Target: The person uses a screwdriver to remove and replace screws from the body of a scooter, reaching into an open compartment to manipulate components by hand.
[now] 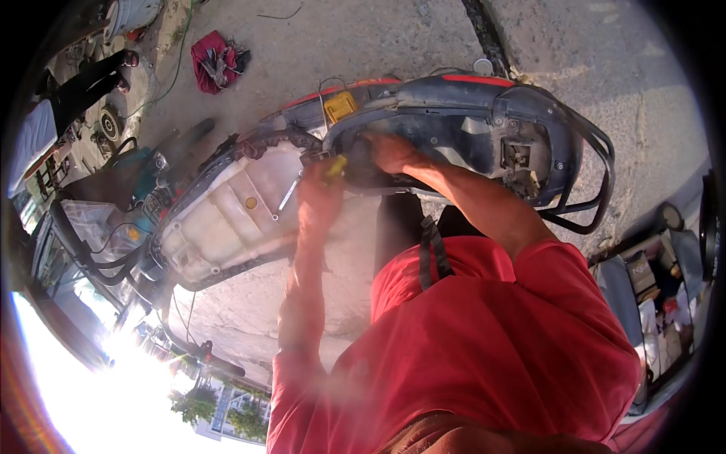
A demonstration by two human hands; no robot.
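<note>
A scooter [454,102] with dark body panels and its seat off stretches across the view in front of me. My left hand [319,198] is closed around a yellow-handled tool [336,168], whose working end I cannot make out. It is over the middle of the scooter, beside the dark storage well. My right hand [393,153] reaches into the well [431,140]; its fingertips are lost in shadow. Just left of my left hand, a metal wrench [287,195] rests on the pale plastic inner panel [227,208]. A yellow box-shaped part [340,107] sits on the scooter's far edge.
A dark red cloth bundle [218,62] lies on the concrete beyond the scooter. At the far left a person [68,106] is partly seen near wheels and parts. The black rear grab rail [597,181] sticks out rightward. An open container of goods [658,295] stands at lower right.
</note>
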